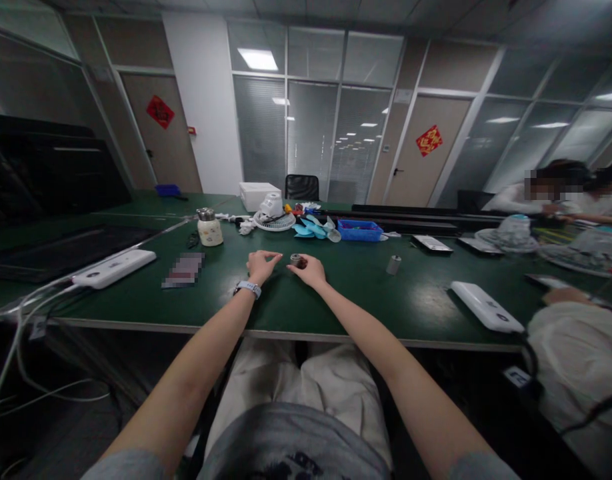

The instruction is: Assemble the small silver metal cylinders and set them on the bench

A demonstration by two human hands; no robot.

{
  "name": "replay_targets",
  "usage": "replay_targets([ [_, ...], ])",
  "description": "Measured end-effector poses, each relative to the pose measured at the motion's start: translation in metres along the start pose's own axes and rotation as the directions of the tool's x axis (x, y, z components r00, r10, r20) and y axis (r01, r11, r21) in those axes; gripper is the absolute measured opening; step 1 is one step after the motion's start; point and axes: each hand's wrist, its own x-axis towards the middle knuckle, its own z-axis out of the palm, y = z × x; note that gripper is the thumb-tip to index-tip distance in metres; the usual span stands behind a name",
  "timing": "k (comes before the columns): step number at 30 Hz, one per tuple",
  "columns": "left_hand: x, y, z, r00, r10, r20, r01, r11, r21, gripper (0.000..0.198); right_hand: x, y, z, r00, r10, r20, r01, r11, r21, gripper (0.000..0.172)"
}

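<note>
My right hand (312, 271) is closed around a small grey metal cylinder (295, 257), which looks like a small motor and stands upright just above or on the green table. To its left, my left hand (260, 267) has thumb and forefinger pinched together, pointing at the cylinder with a small gap between. Whatever sits in that pinch is too small to make out. A second similar grey cylinder (393, 265) stands on the table to the right. Beyond my hands lie light-blue fan blades (313, 228) and a white fan cage (275, 221).
A blue bin (360, 231) stands behind the hands, a cream bottle (209, 230) to the left. White power banks or boxes (115, 268) with cables lie at left and right (486, 307). A white box (259, 195) is farther back. Other people sit at the right, one sleeve (579, 347) close by.
</note>
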Motion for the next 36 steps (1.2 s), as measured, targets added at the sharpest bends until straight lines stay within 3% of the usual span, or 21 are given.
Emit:
replay_targets([
  [3,-0.004,-0.005,0.000,0.998,-0.006,0.069,-0.005,0.987,0.163,0.032,0.001,0.002,0.000,1.000,0.017,0.007,-0.017,1.000,-0.018,0.044],
  [6,-0.006,-0.006,0.002,0.996,-0.004,0.086,-0.013,0.981,0.191,0.034,0.003,0.007,0.001,0.999,0.049,0.007,-0.049,0.999,0.018,0.046],
  [10,-0.003,-0.008,0.004,0.999,-0.039,0.010,0.037,0.989,0.144,0.044,0.008,0.012,-0.001,0.992,0.120,0.032,-0.124,0.955,0.270,0.039],
  [13,-0.002,-0.009,0.004,0.999,-0.047,-0.005,0.047,0.990,0.131,0.045,0.008,0.012,-0.009,0.983,0.166,0.083,-0.186,0.860,0.476,0.038],
  [17,-0.002,-0.009,0.004,0.999,-0.034,0.001,0.033,0.991,0.126,0.039,0.007,0.009,-0.023,0.954,0.269,0.135,-0.294,0.737,0.609,0.028],
  [22,0.001,-0.011,0.005,0.998,-0.062,0.025,0.059,0.990,0.130,0.039,0.007,0.003,-0.035,0.860,0.429,0.275,-0.466,0.442,0.766,0.003],
  [26,0.002,-0.014,0.007,0.996,-0.070,0.049,0.065,0.993,0.096,0.039,0.005,-0.003,-0.044,0.821,0.433,0.372,-0.505,0.248,0.827,0.017],
  [31,0.000,-0.012,0.006,0.999,-0.043,0.000,0.043,0.999,0.024,0.044,0.002,-0.008,-0.053,0.828,0.408,0.384,-0.482,0.169,0.860,0.025],
  [36,0.002,-0.011,0.006,0.995,-0.097,-0.028,0.099,0.993,0.058,0.048,0.001,-0.004,-0.060,0.862,0.344,0.371,-0.449,0.183,0.874,0.032],
])
